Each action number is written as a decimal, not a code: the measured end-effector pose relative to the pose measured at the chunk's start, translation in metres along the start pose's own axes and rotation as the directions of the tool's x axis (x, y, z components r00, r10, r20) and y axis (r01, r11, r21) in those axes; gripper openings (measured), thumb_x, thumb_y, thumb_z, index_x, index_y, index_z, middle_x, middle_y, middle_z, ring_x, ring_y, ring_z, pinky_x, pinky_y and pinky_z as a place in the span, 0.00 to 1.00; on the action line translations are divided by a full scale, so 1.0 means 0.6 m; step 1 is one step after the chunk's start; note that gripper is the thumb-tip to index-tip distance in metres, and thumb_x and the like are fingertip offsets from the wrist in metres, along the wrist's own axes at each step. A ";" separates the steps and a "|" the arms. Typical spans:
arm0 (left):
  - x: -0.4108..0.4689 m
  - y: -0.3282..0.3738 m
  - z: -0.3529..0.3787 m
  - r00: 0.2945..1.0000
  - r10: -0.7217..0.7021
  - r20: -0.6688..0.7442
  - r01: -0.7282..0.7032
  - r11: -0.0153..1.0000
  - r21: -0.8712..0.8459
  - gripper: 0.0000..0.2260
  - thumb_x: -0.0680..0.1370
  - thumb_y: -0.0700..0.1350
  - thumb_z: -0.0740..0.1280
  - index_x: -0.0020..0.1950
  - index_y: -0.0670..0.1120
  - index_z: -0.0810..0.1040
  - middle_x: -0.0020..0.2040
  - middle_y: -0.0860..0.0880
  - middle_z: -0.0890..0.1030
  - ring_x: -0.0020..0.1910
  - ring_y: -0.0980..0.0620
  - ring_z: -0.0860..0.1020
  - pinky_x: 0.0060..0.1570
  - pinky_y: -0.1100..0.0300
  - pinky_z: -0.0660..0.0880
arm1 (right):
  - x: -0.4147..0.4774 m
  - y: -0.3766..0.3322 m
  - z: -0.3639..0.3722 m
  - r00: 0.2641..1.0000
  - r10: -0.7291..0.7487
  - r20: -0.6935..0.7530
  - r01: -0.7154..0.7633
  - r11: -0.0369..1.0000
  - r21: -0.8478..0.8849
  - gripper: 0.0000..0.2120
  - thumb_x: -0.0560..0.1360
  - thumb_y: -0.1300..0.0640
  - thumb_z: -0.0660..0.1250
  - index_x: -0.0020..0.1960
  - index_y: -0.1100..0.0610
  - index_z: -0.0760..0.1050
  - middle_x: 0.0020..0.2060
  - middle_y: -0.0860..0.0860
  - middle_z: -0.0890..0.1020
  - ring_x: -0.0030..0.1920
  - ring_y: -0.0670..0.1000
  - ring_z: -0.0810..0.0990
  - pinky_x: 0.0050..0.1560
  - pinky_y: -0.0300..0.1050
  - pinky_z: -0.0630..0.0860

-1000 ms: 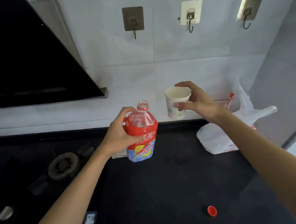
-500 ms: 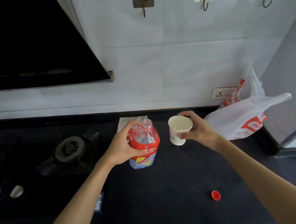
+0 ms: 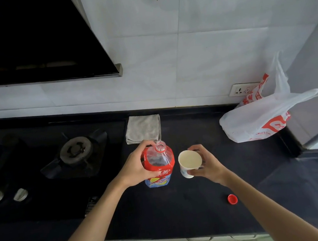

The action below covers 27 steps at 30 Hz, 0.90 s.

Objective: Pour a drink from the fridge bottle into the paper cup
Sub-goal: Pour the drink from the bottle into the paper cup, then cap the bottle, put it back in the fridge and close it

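Note:
A clear plastic bottle (image 3: 160,161) with a red and blue label stands open over the black counter (image 3: 186,213), and my left hand (image 3: 135,169) grips it round the upper body. Just to its right, my right hand (image 3: 207,163) holds a white paper cup (image 3: 189,160) by its side, mouth up and looking empty inside. Bottle and cup are close together but apart. The bottle's red cap (image 3: 232,199) lies loose on the counter near my right forearm.
A folded grey cloth (image 3: 143,128) lies behind the bottle. A gas hob with a burner (image 3: 76,148) and knobs fills the left. A white and red plastic bag (image 3: 263,118) sits at the back right by a wall socket (image 3: 240,89). Hooks hang on the tiled wall.
Both hands have come down and nearer to me with bottle and cup. The view has tilted downward, so the counter's front edge and floor now show.

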<state>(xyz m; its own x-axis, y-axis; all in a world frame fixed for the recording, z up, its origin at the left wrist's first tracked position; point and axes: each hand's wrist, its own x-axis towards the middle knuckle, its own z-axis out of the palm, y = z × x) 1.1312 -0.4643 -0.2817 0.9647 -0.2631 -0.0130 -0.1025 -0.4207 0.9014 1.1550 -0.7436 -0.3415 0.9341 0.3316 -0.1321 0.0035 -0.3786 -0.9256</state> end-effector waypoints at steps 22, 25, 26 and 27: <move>-0.037 -0.056 0.050 0.999 -0.035 0.019 0.036 0.999 -0.036 0.32 0.65 0.41 0.82 0.64 0.49 0.69 0.60 0.58 0.76 0.62 0.54 0.78 0.55 0.53 0.81 | -0.024 0.088 0.052 0.992 0.089 -0.084 -0.097 0.990 -0.098 0.35 0.61 0.62 0.82 0.58 0.45 0.66 0.56 0.44 0.73 0.57 0.50 0.76 0.44 0.38 0.80; -0.039 -0.065 0.053 0.999 -0.044 0.014 0.044 0.998 -0.040 0.33 0.65 0.40 0.81 0.65 0.48 0.69 0.61 0.56 0.76 0.63 0.52 0.77 0.55 0.51 0.81 | -0.023 0.092 0.053 0.992 0.091 -0.088 -0.100 0.989 -0.109 0.36 0.61 0.63 0.82 0.57 0.44 0.65 0.56 0.43 0.73 0.58 0.48 0.75 0.44 0.36 0.79; -0.041 -0.068 0.054 0.999 -0.048 0.012 0.048 0.998 -0.043 0.34 0.65 0.39 0.81 0.66 0.48 0.68 0.61 0.55 0.75 0.63 0.52 0.77 0.55 0.51 0.81 | -0.023 0.092 0.053 0.992 0.089 -0.085 -0.098 0.988 -0.117 0.36 0.61 0.63 0.82 0.58 0.44 0.65 0.56 0.42 0.72 0.58 0.48 0.75 0.44 0.35 0.78; -0.042 -0.072 0.054 0.999 -0.051 0.011 0.051 0.997 -0.049 0.34 0.65 0.39 0.81 0.66 0.49 0.68 0.61 0.55 0.75 0.63 0.52 0.77 0.54 0.50 0.82 | -0.024 0.092 0.052 0.993 0.087 -0.080 -0.096 0.989 -0.116 0.36 0.62 0.62 0.82 0.58 0.44 0.64 0.57 0.43 0.72 0.58 0.48 0.75 0.45 0.35 0.78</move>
<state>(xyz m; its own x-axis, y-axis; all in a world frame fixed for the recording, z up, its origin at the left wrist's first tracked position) 1.1035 -0.4676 -0.3340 0.9660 -0.2505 -0.0633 -0.0410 -0.3904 0.9197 1.1307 -0.7422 -0.4019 0.9565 0.2267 -0.1835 -0.0450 -0.5068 -0.8609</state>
